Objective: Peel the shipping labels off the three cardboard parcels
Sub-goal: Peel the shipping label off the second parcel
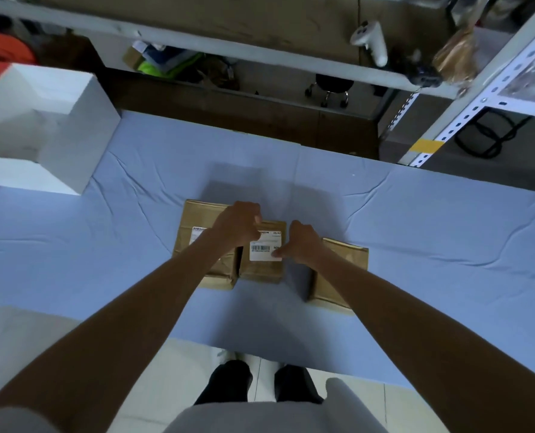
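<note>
White label (261, 250) on middle parcel (261, 271): barcode, "MX" legible; right hand (302, 243) pinches label's right edge; left hand (239, 225) grips middle parcel's far edge.

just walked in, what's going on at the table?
A person stands at a blue-covered table with three cardboard parcels. The right hand pinches at the right edge of the middle label, which lies flat on the middle parcel, not yet lifted. The left hand, fingers curled, rests where the left parcel and the middle parcel meet; whether it grips anything is unclear. Neither hand is on the right parcel.
</note>
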Demonstrator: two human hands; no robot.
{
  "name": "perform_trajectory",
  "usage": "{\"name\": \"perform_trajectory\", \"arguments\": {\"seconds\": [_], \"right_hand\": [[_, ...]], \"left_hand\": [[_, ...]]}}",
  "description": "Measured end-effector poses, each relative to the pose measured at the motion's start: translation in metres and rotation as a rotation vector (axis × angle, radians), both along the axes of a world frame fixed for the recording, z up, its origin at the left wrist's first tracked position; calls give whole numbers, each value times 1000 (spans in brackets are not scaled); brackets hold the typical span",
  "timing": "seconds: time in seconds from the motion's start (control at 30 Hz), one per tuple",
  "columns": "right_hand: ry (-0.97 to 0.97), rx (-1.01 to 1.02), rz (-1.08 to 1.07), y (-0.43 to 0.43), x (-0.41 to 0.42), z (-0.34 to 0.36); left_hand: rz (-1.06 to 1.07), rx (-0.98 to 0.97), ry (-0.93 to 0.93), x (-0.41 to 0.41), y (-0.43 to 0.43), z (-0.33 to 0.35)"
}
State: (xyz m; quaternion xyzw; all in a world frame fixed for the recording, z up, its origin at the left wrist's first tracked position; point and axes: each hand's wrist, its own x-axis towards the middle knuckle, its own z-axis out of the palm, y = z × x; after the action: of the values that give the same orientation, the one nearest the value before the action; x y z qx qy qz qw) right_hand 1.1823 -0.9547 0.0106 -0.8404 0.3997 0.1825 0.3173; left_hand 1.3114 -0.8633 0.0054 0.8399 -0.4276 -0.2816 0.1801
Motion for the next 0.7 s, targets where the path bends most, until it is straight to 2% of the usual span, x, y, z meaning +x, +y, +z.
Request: {"name": "perform_trajectory", "arguments": {"seconds": [0.37, 0.7], "right_hand": [[-84, 43, -315, 18, 5, -26], [-35, -14, -357, -10, -25, -21]], "left_hand": [[-31, -40, 27, 7, 2, -16], [-9, -156, 34, -1, -11, -4]]}}
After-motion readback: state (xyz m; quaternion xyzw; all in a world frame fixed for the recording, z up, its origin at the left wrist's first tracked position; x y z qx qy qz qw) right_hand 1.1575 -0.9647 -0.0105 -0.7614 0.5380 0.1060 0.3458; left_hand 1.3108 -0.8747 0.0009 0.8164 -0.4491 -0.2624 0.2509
